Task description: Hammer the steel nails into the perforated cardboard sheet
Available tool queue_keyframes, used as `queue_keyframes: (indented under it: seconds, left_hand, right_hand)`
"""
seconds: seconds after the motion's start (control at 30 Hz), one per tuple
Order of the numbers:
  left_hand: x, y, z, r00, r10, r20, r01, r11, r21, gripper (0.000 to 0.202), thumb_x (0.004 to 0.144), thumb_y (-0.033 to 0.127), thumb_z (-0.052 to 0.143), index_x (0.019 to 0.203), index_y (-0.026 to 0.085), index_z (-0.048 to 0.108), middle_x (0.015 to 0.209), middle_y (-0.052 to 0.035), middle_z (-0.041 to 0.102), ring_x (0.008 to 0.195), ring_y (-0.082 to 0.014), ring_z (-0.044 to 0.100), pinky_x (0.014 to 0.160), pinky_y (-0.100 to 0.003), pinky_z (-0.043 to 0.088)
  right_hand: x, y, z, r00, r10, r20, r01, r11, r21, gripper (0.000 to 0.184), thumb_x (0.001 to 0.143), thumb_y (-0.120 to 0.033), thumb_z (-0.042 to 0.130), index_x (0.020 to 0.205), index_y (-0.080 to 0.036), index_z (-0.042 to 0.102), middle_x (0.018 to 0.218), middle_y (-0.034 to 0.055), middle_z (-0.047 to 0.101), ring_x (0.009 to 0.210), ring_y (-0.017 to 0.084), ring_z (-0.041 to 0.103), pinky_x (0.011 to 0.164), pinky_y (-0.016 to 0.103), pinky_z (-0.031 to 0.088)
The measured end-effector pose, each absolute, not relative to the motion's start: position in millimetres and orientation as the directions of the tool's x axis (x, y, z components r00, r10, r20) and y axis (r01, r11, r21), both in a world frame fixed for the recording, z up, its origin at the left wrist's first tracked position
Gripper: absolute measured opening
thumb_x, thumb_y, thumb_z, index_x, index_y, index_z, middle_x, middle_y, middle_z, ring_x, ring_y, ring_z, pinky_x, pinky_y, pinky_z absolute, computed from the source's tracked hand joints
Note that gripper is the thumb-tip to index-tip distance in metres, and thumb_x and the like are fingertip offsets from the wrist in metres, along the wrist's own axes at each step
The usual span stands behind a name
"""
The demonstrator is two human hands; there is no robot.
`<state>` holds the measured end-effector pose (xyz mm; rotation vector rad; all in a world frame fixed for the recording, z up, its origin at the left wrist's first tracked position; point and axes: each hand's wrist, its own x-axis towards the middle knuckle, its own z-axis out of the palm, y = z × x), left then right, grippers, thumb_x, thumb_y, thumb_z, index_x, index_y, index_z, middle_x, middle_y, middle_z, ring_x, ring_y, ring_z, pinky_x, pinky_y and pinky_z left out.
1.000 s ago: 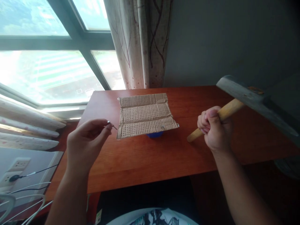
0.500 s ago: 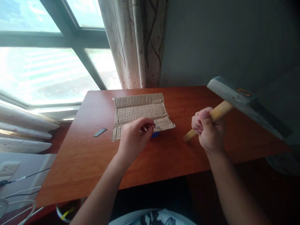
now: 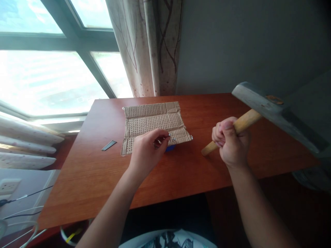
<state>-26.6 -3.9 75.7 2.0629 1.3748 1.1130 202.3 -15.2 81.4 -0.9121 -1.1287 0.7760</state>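
My left hand (image 3: pixel 148 150) is closed in a pinch above the front edge of a cardboard sheet (image 3: pixel 152 120) full of rows of small holes. Between thumb and forefinger a small dark tip shows, which looks like a nail (image 3: pixel 169 136); most of it is hidden. Part of a blue object (image 3: pixel 170 148) peeks out under the cardboard, beside the fingers. Raised over the table's right side, my right hand (image 3: pixel 231 143) grips the wooden handle of a hammer (image 3: pixel 248 120), its metal head up and to the right. Several grey nails (image 3: pixel 109 145) lie side by side left of the cardboard.
The reddish-brown wooden table (image 3: pixel 90 182) runs back to a grey wall (image 3: pixel 219 48) and a window (image 3: pixel 51 79). Patterned curtains (image 3: pixel 144 44) hang behind it. A power socket (image 3: pixel 10 186) and cables (image 3: pixel 23 213) are at lower left.
The hammer has shifted very slightly to the right in view with my right hand. My left hand keeps its pinch at the same spot over the cardboard.
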Motion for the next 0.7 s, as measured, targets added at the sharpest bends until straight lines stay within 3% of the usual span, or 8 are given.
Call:
queue_keyframes:
  seconds: [0.5, 0.7]
  left_hand:
    - [-21.8, -6.2, 71.2, 0.207, 0.863, 0.462, 0.56, -0.491, 0.667, 0.005, 0.084, 0.015, 0.065, 0.083, 0.018, 0.068, 0.075, 0.0021, 0.072, 0.062, -0.0092, 0.067, 0.056, -0.016, 0.051]
    - [-22.9, -4.9, 67.3, 0.203, 0.876, 0.438, 0.584, -0.467, 0.664, 0.003, 0.083, 0.016, 0.067, 0.084, 0.019, 0.068, 0.073, 0.003, 0.071, 0.061, -0.0088, 0.065, 0.057, -0.017, 0.049]
  right_hand:
    - [201.7, -15.6, 80.8, 0.25, 0.883, 0.397, -0.072, 0.426, -0.902, 0.035, 0.092, -0.041, 0.063, 0.069, -0.02, 0.047, 0.051, -0.0086, 0.033, 0.04, 0.005, 0.03, 0.038, 0.02, 0.022]
    - [201.3, -16.3, 87.3, 0.189, 0.925, 0.33, 0.049, 0.326, -0.944, 0.037, 0.092, -0.051, 0.059, 0.073, -0.022, 0.046, 0.052, -0.0083, 0.033, 0.041, 0.007, 0.03, 0.039, 0.022, 0.024]
